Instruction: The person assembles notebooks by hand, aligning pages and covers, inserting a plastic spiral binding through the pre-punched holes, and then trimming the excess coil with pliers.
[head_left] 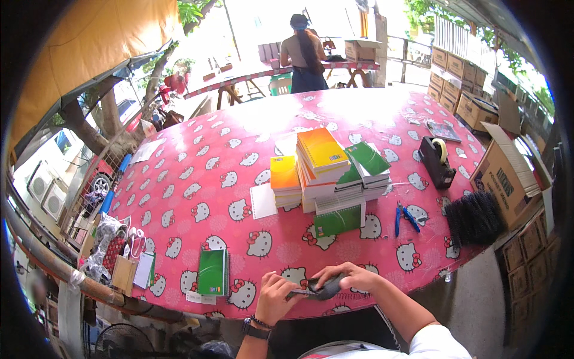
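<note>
Close to the table's near edge, both hands are closed on a small dark grey object (327, 291); its kind is not clear. My left hand (277, 297), with a dark watch and bracelet on the wrist, grips its flat left end. My right hand (347, 277) wraps over its thicker right end from above. Left of my hands lies a small stack of green spiral notebooks (213, 272). Ahead stand taller stacks of notebooks, orange-covered (323, 148) and green-covered (368, 158), with a green notebook (339, 221) lying in front.
Blue-handled pliers (406, 220), a black tape dispenser (436, 163) and a bundle of black spiral coils (474, 219) lie on the right of the pink table (239, 179). Cartons (505, 176) stand beyond. Plastic-wrapped items (110, 245) sit at the left edge. A person (304, 54) stands far off.
</note>
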`<state>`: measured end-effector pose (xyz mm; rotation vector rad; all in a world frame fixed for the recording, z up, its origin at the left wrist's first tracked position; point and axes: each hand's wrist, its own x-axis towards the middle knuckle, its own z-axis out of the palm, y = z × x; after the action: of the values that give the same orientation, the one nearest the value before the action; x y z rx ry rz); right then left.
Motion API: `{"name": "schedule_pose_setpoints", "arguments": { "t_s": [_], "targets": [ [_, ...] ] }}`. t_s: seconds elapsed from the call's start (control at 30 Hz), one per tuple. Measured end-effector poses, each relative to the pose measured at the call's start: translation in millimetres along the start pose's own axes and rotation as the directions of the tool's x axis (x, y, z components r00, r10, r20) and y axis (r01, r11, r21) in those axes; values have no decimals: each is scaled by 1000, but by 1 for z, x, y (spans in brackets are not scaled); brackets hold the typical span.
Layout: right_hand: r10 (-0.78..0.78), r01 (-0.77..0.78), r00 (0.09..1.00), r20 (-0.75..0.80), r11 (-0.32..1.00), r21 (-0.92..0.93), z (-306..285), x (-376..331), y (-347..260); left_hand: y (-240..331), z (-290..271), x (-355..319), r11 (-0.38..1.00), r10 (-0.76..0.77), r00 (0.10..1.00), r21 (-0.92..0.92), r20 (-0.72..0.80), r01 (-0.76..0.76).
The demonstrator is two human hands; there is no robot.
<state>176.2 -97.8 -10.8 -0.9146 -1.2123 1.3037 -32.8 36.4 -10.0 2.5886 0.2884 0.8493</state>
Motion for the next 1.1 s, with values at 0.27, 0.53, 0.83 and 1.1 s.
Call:
{"name": "schedule_pose_setpoints", "arguments": {
  "t_s": [0.27, 0.53, 0.83, 1.1],
  "targets": [
    [9, -17, 999, -45, 982, -187, 6, 6, 12, -1, 0, -6, 991, -100, 995, -90, -7, 99],
    [113, -122, 992, -48, 953, -278, 3, 21, 7, 1, 2, -6, 982, -177, 984, -70, -11, 176],
    [255, -297, 953, -167, 898, -325, -5, 34, 14, 3, 4, -5, 962, -250, 959, -144, -135, 230],
    [184, -199, 979, -83, 947, -251, 0, 43, 16, -2, 7, -35, 663, -634, 754, -624, -172, 414]
  ]
}}
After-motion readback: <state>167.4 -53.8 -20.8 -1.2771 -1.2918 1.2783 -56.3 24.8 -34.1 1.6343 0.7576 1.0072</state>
